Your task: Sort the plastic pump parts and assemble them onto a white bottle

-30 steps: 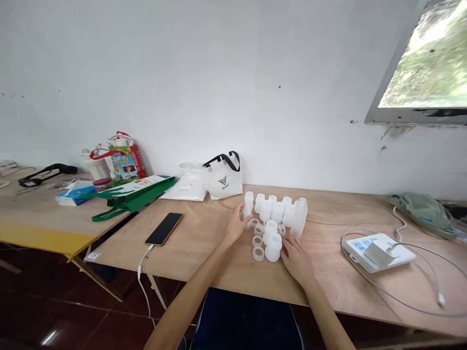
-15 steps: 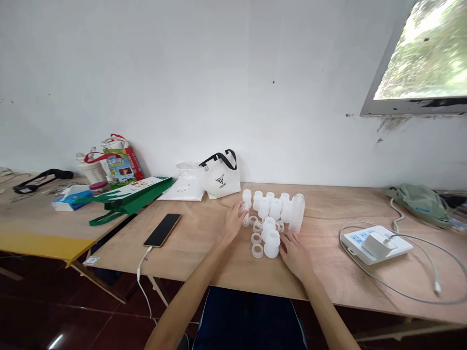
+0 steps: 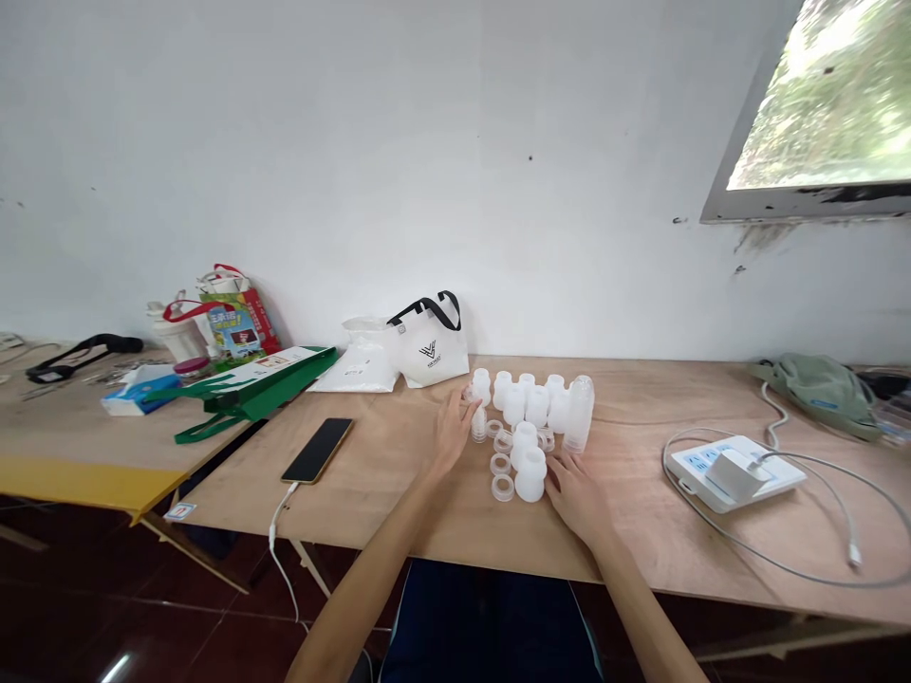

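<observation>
My left hand reaches to the left end of a group of small white plastic bottles. Its thumb and fingers are apart, with the tips beside the leftmost bottle and a clear ribbed stack in front of it. Whether the tips touch either one is hard to see. My right hand rests on the table, fingers stretched out, close by the front white bottle. Several translucent rings lie left of that bottle. At the group's right end stands a tall clear stack of cups.
A black phone on a white cable lies left on the wooden table. Behind are a white bag and a white packet. A green bag spans the gap between tables. Right is a white box with looping cables.
My left hand has moved slightly up and away, its fingertips now higher beside the leftmost bottle. My right hand stays in place. The view has shifted very slightly.
</observation>
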The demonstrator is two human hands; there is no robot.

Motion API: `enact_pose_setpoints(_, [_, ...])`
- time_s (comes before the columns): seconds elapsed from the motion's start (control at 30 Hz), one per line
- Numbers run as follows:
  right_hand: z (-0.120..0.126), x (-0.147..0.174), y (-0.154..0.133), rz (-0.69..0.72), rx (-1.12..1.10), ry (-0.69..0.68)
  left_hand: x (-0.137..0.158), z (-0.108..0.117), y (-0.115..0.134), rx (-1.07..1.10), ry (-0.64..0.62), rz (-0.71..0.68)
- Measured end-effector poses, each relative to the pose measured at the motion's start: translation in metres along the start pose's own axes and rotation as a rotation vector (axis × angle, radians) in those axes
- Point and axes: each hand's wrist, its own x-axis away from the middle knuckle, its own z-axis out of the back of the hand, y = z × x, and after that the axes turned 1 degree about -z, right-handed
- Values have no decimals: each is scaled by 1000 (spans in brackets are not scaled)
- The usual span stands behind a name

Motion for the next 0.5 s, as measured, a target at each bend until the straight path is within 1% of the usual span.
enact_pose_setpoints(0.13, [1, 0, -1, -8, 6, -10, 1, 3, 5, 3, -8, 3])
enact_pose_setpoints(0.3, [2, 0, 0, 4, 13, -4, 6, 10, 9, 103, 40, 93])
enact_pose_setpoints(0.4, [1, 0, 0, 2, 22, -7, 13, 15, 12, 175, 48, 115])
enact_pose_setpoints(0.5, [0, 0, 1, 4, 19, -8, 26, 22, 17, 223, 55, 168])
